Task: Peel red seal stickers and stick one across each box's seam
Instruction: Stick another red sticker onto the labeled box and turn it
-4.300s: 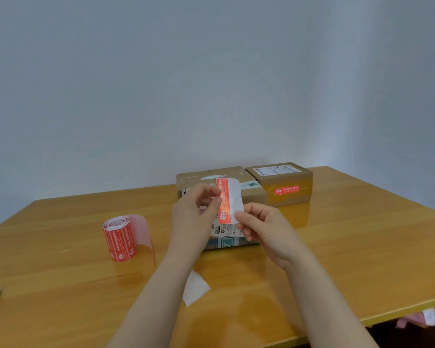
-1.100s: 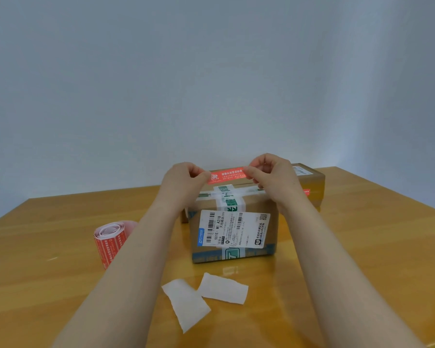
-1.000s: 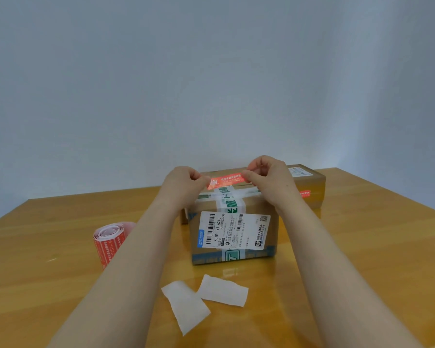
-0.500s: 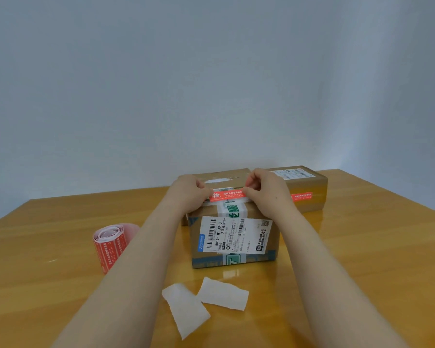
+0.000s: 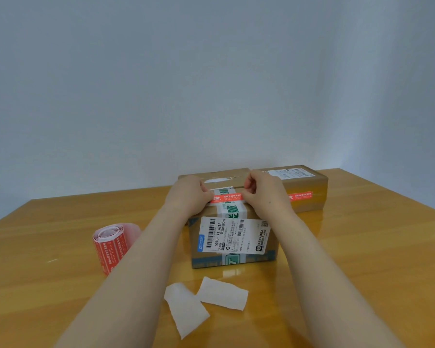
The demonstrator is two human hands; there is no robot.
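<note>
A cardboard box point(image 5: 234, 247) with a white shipping label and green tape stands in the middle of the table. A red seal sticker point(image 5: 227, 197) lies along its top front edge, across the taped seam. My left hand point(image 5: 189, 197) pinches the sticker's left end and my right hand point(image 5: 265, 194) pinches its right end, both resting on the box top. A second box point(image 5: 304, 187) behind and to the right carries a red sticker point(image 5: 300, 196) on its front. A third box point(image 5: 216, 175) stands behind the near one. The sticker roll point(image 5: 111, 244) stands at the left.
Two white backing papers point(image 5: 186, 310) point(image 5: 222, 293) lie on the wooden table point(image 5: 362, 259) in front of the box, between my forearms. A grey wall rises behind the table's far edge.
Earlier I peeled the sticker off its backing. Over the last second both hands lowered the stretched sticker from above the box down onto its top front edge.
</note>
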